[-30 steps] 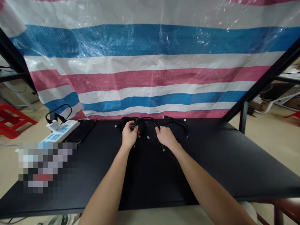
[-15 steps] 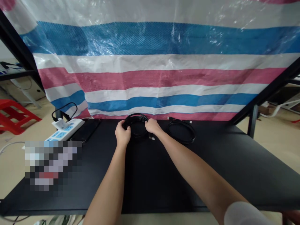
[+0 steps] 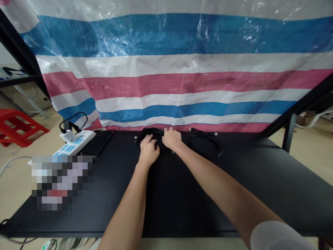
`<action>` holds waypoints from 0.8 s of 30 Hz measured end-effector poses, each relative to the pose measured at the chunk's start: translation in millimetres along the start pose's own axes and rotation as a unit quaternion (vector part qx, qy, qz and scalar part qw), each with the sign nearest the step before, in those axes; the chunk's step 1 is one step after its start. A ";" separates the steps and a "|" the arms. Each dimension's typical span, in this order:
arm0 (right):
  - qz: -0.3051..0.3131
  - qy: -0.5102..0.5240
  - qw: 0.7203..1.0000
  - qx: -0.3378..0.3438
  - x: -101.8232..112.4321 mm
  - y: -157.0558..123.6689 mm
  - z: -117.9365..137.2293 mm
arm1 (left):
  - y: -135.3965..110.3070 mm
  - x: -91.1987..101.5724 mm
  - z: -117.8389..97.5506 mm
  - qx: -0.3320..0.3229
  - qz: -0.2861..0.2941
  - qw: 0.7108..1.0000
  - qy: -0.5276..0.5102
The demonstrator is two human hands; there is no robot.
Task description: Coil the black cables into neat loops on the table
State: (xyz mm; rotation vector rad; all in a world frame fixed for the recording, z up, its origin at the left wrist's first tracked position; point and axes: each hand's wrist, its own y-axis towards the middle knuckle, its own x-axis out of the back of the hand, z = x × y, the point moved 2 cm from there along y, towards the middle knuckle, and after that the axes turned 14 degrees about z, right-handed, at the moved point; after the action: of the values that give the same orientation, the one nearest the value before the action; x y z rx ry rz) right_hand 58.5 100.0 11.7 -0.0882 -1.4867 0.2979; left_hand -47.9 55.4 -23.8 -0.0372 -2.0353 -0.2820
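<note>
A coiled black cable [image 3: 154,130] lies on the black tabletop near its back edge, with a light-coloured plug [image 3: 135,138] sticking out at its left. My left hand [image 3: 149,150] rests over the coil's front left part, thumb and fingers apart. On the coil's right side lies my right hand [image 3: 171,139], palm down with the fingers spread a little; it hides that part of the cable. Just to the right sits a second coiled black cable [image 3: 220,149], touched by neither hand.
At the left are a white power strip [image 3: 74,144] with a plugged-in adapter [image 3: 69,136], a dark phone [image 3: 98,143] and a blurred-out item [image 3: 66,184]. A striped plastic sheet [image 3: 171,83] hangs behind the black table [image 3: 249,180]. A red stool [image 3: 19,126] stands beyond.
The coil has gone from being gripped at both sides to lying lower under my hands. My left hand has opened and shifted right. The view has tilted slightly.
</note>
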 end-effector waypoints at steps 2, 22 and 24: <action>-0.012 -0.005 1.000 0.021 -0.1 -0.5 -2.6 | -0.2 -1.9 -3.8 -0.063 0.067 0.996 -0.006; -0.043 0.104 0.992 0.052 -14.6 7.8 -29.4 | -5.1 -8.4 -22.0 -0.080 0.123 0.985 0.089; -0.071 0.111 0.989 0.068 -16.9 4.8 -34.0 | -5.6 -9.8 -22.6 -0.094 0.126 0.984 0.081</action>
State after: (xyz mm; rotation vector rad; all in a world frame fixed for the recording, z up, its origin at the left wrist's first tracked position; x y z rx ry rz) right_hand 90.5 104.6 -8.8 0.0908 -1.2415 0.2650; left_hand -24.5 46.1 -23.5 -0.3749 -1.8152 -0.3054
